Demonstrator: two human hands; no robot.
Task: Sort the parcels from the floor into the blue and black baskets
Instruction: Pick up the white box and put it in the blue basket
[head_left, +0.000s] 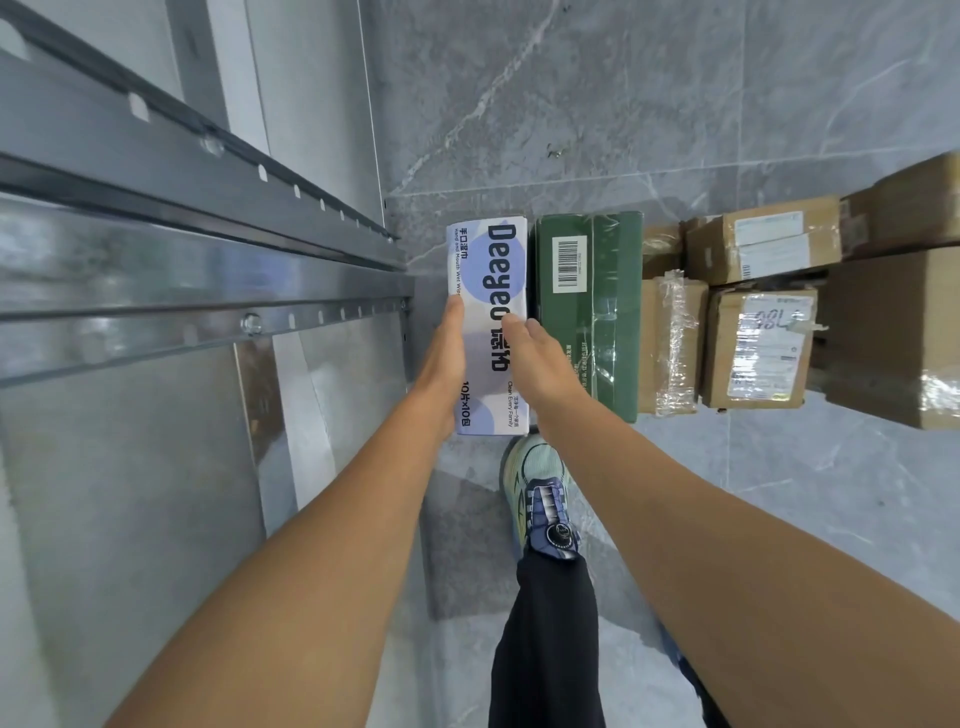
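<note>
A grey marbled floor (623, 104) fills most of the head view, and a metal shelving rack (156, 260) with slotted rails takes up the left side. On the floor to the right stands a cluster of brown cardboard parcels. The largest (893, 332) sits at the right edge. Next to it a taped carton (763, 241) carries two pale shipping labels whose print is too small to read. Below that, a labelled carton (758, 353) has a white slip under glossy tape with handwritten marks that cannot be made out. A narrower carton (670, 345) wrapped in clear tape stands just left of it. All of these are closed, so their contents cannot be seen.

A dark green box (587, 312) lies just left of the cartons and bears a white barcode sticker (571, 262). Small pale print runs along its top but is illegible.

Touching its left side is the wipes box (488, 270), white with lavender circles, lying on the floor between the green box and the foot of the rack. It reads "Deeyeo", "手口湿巾", "Hand and Mouth Wet Wip…", "Clean Every Family" and "10片×10包".

The left hand (441, 358) grips the box's left edge, with the thumb on the top face and the fingers hidden down the side. The right hand (540, 358) grips the right edge the same way, its fingers tucked into the seam against the green box.

A pale green and purple shoe (540, 493) stands just below the box.
</note>
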